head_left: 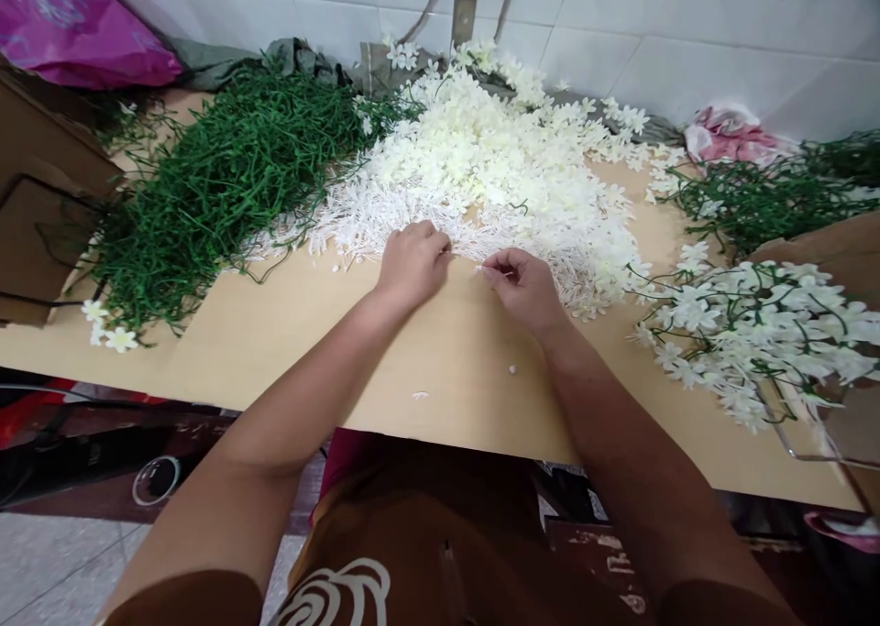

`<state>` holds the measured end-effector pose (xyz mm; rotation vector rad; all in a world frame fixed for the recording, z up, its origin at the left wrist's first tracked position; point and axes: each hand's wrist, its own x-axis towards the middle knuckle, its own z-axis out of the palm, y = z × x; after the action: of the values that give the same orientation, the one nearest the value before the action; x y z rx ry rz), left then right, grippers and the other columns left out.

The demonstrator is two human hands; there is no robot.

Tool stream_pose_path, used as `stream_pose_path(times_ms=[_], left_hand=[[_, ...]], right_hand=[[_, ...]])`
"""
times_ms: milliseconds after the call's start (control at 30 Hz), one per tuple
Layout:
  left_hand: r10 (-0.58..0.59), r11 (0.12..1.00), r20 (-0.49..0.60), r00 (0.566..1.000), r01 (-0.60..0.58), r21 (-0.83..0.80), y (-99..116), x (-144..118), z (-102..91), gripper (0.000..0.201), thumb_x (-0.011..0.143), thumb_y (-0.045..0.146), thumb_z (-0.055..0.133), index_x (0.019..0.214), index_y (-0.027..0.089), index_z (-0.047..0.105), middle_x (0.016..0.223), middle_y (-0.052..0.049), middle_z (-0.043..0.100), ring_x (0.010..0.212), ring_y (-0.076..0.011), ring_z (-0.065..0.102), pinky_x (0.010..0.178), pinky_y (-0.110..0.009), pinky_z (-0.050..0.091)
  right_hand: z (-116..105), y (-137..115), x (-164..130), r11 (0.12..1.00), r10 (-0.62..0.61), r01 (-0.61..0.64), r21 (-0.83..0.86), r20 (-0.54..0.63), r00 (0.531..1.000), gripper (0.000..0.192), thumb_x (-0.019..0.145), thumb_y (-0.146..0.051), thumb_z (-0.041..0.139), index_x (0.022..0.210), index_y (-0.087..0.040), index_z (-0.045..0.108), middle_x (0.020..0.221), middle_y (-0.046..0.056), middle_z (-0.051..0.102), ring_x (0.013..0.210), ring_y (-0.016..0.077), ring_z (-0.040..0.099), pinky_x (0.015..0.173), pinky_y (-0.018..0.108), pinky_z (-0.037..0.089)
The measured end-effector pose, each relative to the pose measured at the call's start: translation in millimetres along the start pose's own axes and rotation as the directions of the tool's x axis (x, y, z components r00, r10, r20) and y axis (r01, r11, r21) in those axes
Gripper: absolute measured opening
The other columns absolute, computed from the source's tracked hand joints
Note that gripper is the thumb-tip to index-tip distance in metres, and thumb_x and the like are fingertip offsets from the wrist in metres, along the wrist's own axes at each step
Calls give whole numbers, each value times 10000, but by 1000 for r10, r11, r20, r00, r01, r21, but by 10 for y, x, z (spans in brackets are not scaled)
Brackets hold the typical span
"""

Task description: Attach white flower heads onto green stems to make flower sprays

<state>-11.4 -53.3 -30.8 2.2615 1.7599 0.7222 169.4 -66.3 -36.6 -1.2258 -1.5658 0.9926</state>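
My left hand (414,258) rests at the front edge of a pile of thin white artificial stamens (375,214), its fingers curled together. What its fingertips pinch, if anything, is too small to make out. Just to the right, my right hand (526,285) has thumb and forefinger closed on a slim white stamen (479,268), whose pale tip sticks out toward the left hand. Behind both hands lies a large heap of cream-white artificial blossoms (495,140), touching the stamens.
Green plastic stems (234,168) are heaped at left, beside a cardboard box (48,186). Finished-looking white flower sprays (749,323) hang over the right side. More green stems (790,191) lie behind them. A purple bag (82,35) sits back left on the tan tabletop (275,342).
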Motion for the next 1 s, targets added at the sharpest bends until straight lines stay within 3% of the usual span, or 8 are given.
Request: stream_pose_path(times_ms=[67,167,233,333,633,800,1000], left_hand=[[-139,939,10,990,135,-316,11,35,-2,119,813,219,565,776,148,653,820,-61,640,807,-185,568,758,-323,411],[-256,586,229,939,340,-736,50,18,-50,153,780,287,637,721,149,610,647,9,572,600,-99,473,615,-242,376],[-246,380,335,910,408,-830,82,-14,-83,234,714,344,726,692,148,600,604,23,557,552,-75,439,564,-217,345],[-238,224,407,882,457,-861,117,-49,-100,303,638,366,803,668,148,595,570,30,553,533,-60,447,536,-193,332],[-241,33,485,841,507,-862,167,-71,-84,277,658,299,808,695,151,577,555,41,558,522,-52,504,536,-166,381],[-242,-50,463,853,465,-884,145,-73,-109,313,648,295,816,672,157,535,517,52,519,498,-49,489,504,-163,368],[-241,19,467,851,486,-874,177,-96,-82,326,627,329,823,689,153,556,559,47,548,503,-40,479,526,-169,393]], right_hand=[[15,10,7,998,23,-22,52,-10,1000,65,698,-232,643,704,-170,624,628,-18,585,571,100,499,574,264,424],[44,38,28,985,70,-66,158,-21,997,123,685,-276,680,705,-170,621,603,-30,572,552,89,486,573,258,428],[77,59,41,970,93,-88,225,-8,996,176,671,-320,714,712,-174,624,596,-33,573,553,88,488,581,259,431],[139,67,45,953,107,-113,282,35,994,232,654,-373,747,720,-179,640,600,-27,585,565,92,493,573,258,421],[233,13,-3,893,108,-136,428,90,990,231,665,-378,749,692,-186,625,588,-50,565,570,69,480,592,241,423],[240,48,-17,906,130,-157,394,95,987,278,640,-402,783,702,-185,622,573,-50,563,552,73,486,559,242,404],[260,37,-36,882,115,-138,451,79,990,238,663,-368,779,716,-186,636,605,-50,570,572,69,488,591,243,424]])
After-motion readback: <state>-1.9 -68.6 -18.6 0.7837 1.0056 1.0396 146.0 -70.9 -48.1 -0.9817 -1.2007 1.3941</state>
